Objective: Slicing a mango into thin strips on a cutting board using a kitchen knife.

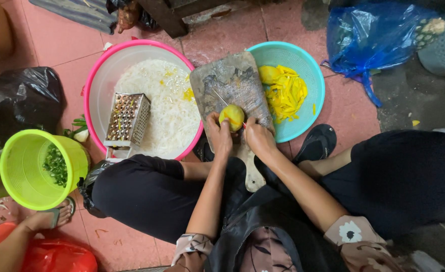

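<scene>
Pink floor tiles [56, 45] carry the whole work area. One worn wooden cutting board [232, 90] lies on the floor between two vessels: one pink-rimmed basin [94, 85] of white shreds to its left, one teal colander [310, 75] of yellow strips to its right. One yellow fruit [232, 117], rounded, peeled smooth and pale, sits at the near part of the board. The left hand [219, 135] is closed around its near-left side. The right hand [258, 137], just right of the fruit, is clamped on one thin knife [222, 99]. One metal grater [128, 120] stands in the basin.
</scene>
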